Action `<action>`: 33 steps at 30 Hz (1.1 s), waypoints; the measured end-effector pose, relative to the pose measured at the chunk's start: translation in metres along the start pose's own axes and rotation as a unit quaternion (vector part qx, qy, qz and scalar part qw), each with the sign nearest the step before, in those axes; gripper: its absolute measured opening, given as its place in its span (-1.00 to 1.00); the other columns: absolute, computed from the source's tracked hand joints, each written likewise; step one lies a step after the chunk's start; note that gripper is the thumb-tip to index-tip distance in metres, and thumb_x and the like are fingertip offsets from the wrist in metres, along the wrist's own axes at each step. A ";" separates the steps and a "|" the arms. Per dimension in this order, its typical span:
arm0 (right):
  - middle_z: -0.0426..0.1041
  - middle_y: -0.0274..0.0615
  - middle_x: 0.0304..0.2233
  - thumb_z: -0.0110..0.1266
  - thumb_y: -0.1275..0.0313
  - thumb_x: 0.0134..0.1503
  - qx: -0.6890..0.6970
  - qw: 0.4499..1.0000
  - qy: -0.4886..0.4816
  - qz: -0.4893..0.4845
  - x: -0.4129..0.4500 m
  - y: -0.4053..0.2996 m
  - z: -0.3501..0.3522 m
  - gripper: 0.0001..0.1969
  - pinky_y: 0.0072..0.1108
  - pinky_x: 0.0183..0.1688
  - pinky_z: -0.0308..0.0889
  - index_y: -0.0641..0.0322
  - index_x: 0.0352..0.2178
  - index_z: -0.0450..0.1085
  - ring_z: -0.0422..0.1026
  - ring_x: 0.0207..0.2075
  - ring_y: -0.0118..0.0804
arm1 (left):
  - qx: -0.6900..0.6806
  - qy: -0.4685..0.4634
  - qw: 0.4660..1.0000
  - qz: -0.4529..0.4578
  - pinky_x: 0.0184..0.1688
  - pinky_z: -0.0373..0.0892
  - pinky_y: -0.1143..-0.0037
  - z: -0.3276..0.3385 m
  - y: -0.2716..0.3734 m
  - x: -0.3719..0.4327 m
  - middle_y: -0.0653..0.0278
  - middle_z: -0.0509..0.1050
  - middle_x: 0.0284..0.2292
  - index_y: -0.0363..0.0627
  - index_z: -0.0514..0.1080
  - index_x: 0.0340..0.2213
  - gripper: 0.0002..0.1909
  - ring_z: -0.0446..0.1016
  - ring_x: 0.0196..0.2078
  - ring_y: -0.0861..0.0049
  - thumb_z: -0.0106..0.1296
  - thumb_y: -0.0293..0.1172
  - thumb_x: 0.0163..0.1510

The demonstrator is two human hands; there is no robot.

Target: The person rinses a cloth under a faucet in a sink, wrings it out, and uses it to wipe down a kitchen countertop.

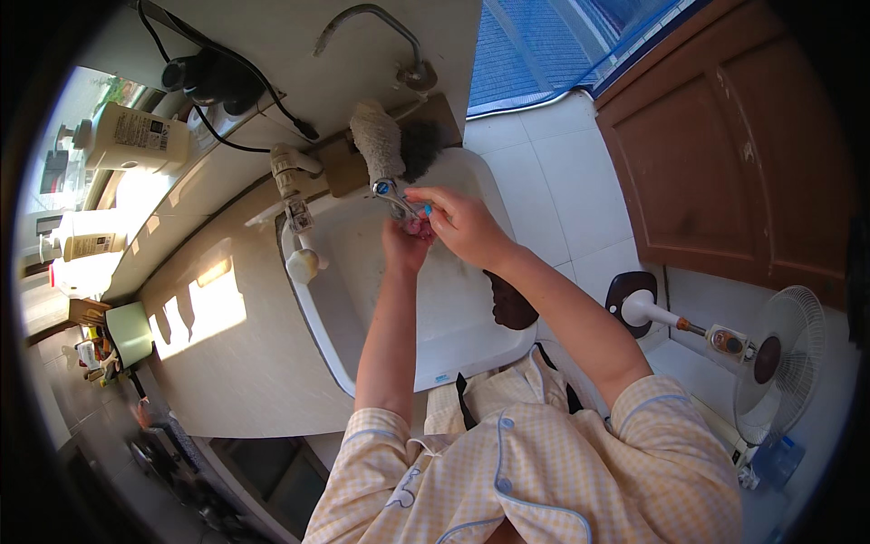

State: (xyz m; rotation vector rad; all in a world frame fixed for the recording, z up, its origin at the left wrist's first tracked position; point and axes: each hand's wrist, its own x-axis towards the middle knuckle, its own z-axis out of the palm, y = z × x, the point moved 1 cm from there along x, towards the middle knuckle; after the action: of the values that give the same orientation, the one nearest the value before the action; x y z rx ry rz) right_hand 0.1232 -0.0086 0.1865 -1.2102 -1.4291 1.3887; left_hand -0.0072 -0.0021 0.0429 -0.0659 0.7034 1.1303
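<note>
My left hand [405, 243] is under the spout of a chrome faucet [386, 188] at the back of a white sink [469, 343]. A small pink item [419, 226] lies in or against its fingers; what it is cannot be told. My right hand [460, 223] is beside the faucet lever, its fingers bent close to the lever and the pink item. Something small and bright blue shows at the right fingers. Whether the right hand grips anything is unclear. A light fluffy cloth [378, 139] and a dark grey cloth [419, 146] are behind the faucet.
A dark brown cloth [511, 302] hangs over the sink's right rim. White piping [292, 177] and a round pale thing [302, 266] are at its left edge. A curved metal spout [370, 9] rises behind. Pump bottles [139, 139] stand left; a fan [768, 359] stands right.
</note>
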 end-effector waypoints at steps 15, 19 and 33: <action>0.35 -0.01 -0.18 -0.25 0.70 -0.14 -0.083 0.991 -0.093 0.056 -0.009 -0.021 0.033 -0.52 -0.64 -0.25 0.28 0.28 -0.10 0.21 0.39 -0.20 -0.28 | 0.131 0.108 0.979 0.114 -0.47 0.29 0.62 -0.022 0.011 -0.037 0.11 0.30 -0.33 -0.22 0.08 -0.21 -0.46 0.34 -0.42 0.45 -0.20 -0.75 -0.36; 0.18 0.04 -0.02 -0.04 0.58 -0.13 0.065 0.984 -0.106 0.128 -0.013 0.033 0.011 -0.34 -0.64 -0.17 0.23 0.18 0.06 -0.05 0.26 -0.08 -0.28 | 0.342 0.074 0.931 0.103 -0.41 0.34 0.55 -0.022 0.008 -0.054 0.21 0.26 -0.38 -0.14 0.11 -0.30 -0.54 0.33 -0.39 0.47 -0.18 -0.77 -0.33; 0.37 -0.17 -0.59 0.10 0.52 -0.40 -0.148 0.894 -0.308 0.289 -0.023 0.093 0.047 -0.68 -0.56 -0.46 0.30 0.33 -0.47 0.31 0.39 -0.50 -0.28 | 0.798 -0.129 0.461 0.366 -0.18 0.21 0.50 0.012 0.019 -0.113 0.10 0.22 -0.21 -0.09 0.13 -0.22 -0.45 0.21 -0.12 0.22 -0.03 -0.72 -0.33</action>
State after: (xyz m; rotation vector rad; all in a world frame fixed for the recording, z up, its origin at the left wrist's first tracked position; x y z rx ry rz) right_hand 0.0934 -0.0467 0.0915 -1.5556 -1.8435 2.1654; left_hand -0.0445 -0.0794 0.1194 2.1943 1.3111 0.7489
